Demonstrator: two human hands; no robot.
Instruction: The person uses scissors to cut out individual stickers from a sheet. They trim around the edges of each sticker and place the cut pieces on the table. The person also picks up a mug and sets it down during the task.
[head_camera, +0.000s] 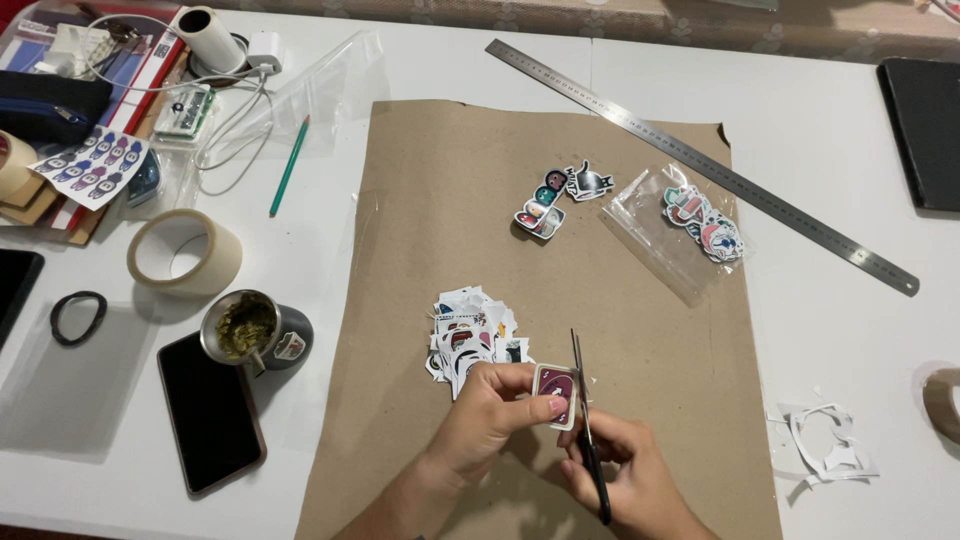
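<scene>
My left hand pinches the purple sticker; right hand grips scissors — I turn the sticker, snipping close

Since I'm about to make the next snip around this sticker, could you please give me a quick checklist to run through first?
1. Sticker pinched firmly in left hand: ok.
2. Scissors held in right hand: ok.
3. Blades lie along the sticker's right edge: ok.
4. Left fingers clear of the blades: cannot tell.
5. Uncut pile away from the blades: ok.
6. Brown paper underneath to catch scraps: ok.
</scene>
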